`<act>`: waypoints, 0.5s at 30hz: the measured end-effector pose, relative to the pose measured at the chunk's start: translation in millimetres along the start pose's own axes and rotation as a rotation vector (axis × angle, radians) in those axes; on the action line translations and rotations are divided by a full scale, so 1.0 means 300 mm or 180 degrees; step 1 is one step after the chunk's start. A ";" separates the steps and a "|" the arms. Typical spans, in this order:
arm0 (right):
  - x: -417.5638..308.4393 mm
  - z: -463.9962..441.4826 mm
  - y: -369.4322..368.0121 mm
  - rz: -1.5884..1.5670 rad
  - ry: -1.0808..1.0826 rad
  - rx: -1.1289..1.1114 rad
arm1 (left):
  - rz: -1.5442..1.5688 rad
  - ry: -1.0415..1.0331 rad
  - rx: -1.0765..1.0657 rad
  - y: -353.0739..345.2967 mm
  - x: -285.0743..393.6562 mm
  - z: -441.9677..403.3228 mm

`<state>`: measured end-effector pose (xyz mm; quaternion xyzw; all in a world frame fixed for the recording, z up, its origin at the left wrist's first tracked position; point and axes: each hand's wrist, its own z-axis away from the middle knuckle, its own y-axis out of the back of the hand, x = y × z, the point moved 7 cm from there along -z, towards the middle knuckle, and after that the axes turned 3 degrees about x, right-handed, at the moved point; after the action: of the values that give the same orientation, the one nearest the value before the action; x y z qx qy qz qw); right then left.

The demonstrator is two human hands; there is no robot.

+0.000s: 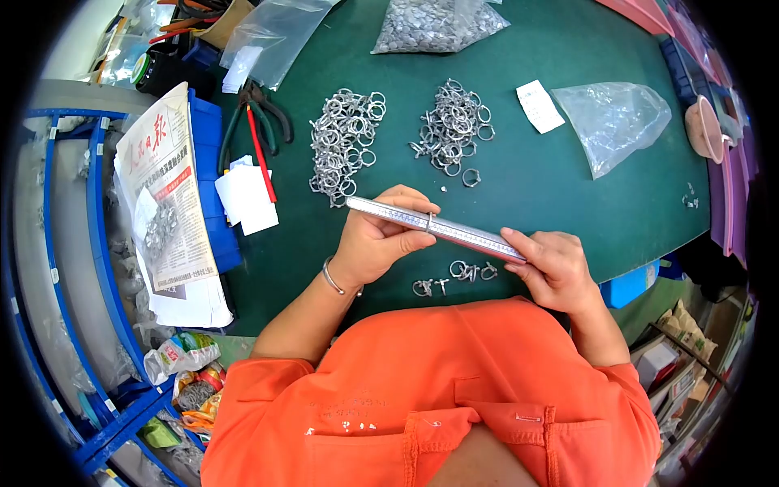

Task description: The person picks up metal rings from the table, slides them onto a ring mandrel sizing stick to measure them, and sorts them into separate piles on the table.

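A silver tapered rod with scale markings (479,236) is held slantwise over the green table, its narrow end to the left. My right hand (556,264) grips its thick end. Near its middle, my left hand (389,231) pinches a ring (429,221) that sits around the rod. Beyond the hands lie two heaps of silver rings, a left heap (345,142) and a right heap (454,122), with one loose ring (471,178) at the right heap's lower edge. Closer to my body, below the rod, several rings (464,271) lie in a small group.
Pliers (256,109), a red stick (262,154) and white papers (251,199) lie left, beside a newspaper (166,183) on a blue bin (207,146). A filled bag (434,24) is at the back. Right are a paper slip (540,106) and a clear bag (613,122).
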<state>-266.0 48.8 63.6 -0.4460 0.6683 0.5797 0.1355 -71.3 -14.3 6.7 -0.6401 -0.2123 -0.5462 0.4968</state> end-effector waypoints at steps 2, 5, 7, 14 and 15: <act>-0.002 0.004 0.000 0.0083 0.0016 -0.0010 | -0.0050 0.0020 -0.0013 -0.002 0.001 0.000; 0.002 0.013 -0.003 -0.0115 -0.0192 -0.0079 | -0.0095 -0.0018 0.0030 -0.004 0.000 0.001; 0.023 0.026 -0.008 -0.0410 -0.0415 -0.0146 | 0.0357 0.0035 0.0334 0.015 -0.011 0.001; 0.142 0.124 0.059 -0.0422 -0.1343 0.0162 | -0.3639 -0.1256 0.1579 0.178 0.222 -0.020; 0.147 0.136 0.066 -0.0419 -0.1383 0.0287 | -0.3759 -0.1523 0.1562 0.159 0.239 -0.017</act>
<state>-319.5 64.4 33.9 -0.3469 0.6182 0.6215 0.3336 -12.4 -57.9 52.3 -0.3888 -0.7477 -0.5052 0.1857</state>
